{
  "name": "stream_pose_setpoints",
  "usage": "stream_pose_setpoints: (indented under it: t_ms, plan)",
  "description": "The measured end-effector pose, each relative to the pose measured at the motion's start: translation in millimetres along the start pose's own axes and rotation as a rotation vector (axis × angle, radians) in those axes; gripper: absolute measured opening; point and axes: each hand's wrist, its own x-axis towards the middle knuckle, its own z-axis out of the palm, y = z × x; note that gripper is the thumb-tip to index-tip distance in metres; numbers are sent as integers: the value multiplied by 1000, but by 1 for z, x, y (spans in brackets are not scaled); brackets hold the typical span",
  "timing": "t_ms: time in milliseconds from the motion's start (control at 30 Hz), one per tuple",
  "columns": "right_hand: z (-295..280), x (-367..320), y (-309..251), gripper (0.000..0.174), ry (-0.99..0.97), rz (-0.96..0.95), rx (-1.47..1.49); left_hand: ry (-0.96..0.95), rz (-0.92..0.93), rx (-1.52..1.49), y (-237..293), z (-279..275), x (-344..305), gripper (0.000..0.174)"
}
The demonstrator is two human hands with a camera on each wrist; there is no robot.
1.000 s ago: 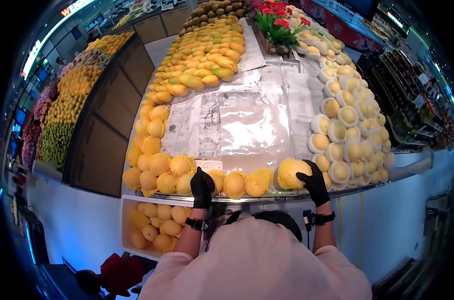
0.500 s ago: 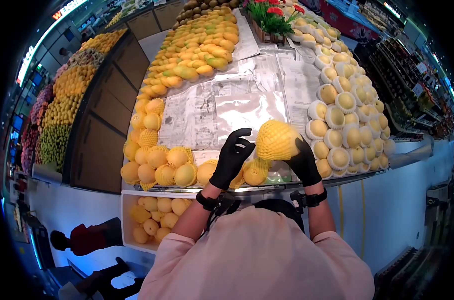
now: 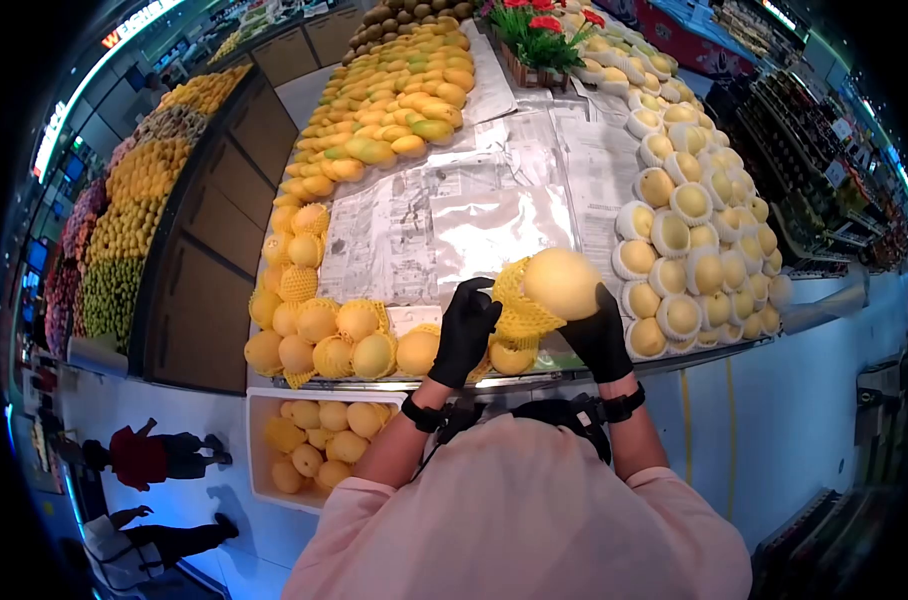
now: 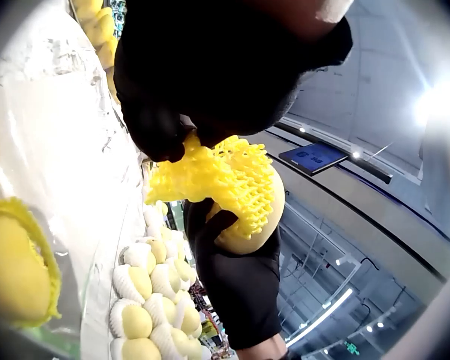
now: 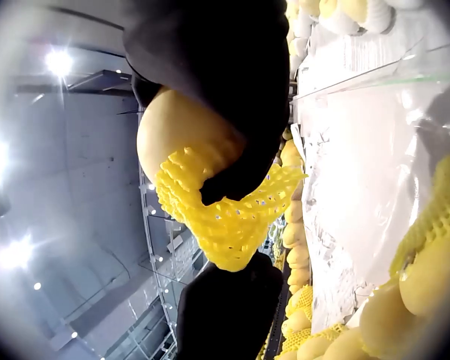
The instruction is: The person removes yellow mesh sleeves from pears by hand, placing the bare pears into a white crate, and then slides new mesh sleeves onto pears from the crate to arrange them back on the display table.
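Note:
A large, smooth yellow melon (image 3: 562, 283) is held above the front edge of the display, half out of its yellow foam net (image 3: 517, 308). My right hand (image 3: 602, 340), in a black glove, grips the melon from its right side. Pinched in the fingers of my black-gloved left hand (image 3: 464, 335) is the closed end of the net, as the left wrist view shows. There the net (image 4: 232, 180) stretches from those fingers to the melon, still covering part of it. Below the hands, netted melons (image 3: 417, 352) line the front edge.
A white box (image 3: 257, 450) of melons stands below the display's edge. Newspaper (image 3: 374, 245) and a clear plastic sheet (image 3: 499, 225) cover the middle. Mangoes (image 3: 404, 100) lie at the back left, white-netted yellow fruit (image 3: 689, 200) on the right. Two people (image 3: 139, 455) are at lower left.
The melon has come up from the front row at the right towards the middle. My left hand has moved over and taken the net, which has slid leftward, baring the melon.

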Motion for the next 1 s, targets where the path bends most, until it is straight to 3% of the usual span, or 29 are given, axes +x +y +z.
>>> stream_pose_setpoints:
  t_ms: [100,167,267,333,400,500,533,600,700,800,933,1000]
  plan:
    - [0,1,-11,62,-14,-69,-454,-72,28,45,-3,0,-4,38]
    - [1,2,-14,62,3,-93,-562,3,106,109,3,1,-4,39]
    - [7,5,-13,64,42,-137,-452,110,258,168,19,-1,-2,41]
    - [23,3,-16,68,102,-220,-620,92,208,167,40,-3,-3,44]
    - [36,1,-22,72,77,-291,-939,-50,272,237,51,1,-3,65]
    - [42,6,-16,79,35,-305,-1112,-217,284,475,63,18,-6,93]
    - [46,8,-12,81,23,-296,-1119,-216,431,614,59,22,-6,93]
    - [58,9,-7,88,7,-252,-1198,-126,530,743,47,26,-1,95]
    - [60,11,-5,94,-29,-267,-1380,-120,440,703,39,19,3,95]
    - [56,7,-4,85,-41,-280,-1164,-93,294,380,26,7,6,93]
    - [55,4,-6,64,76,-199,-1201,-71,172,128,26,0,5,85]
    - [47,5,1,55,117,-226,-1249,-109,18,-179,23,-2,0,78]
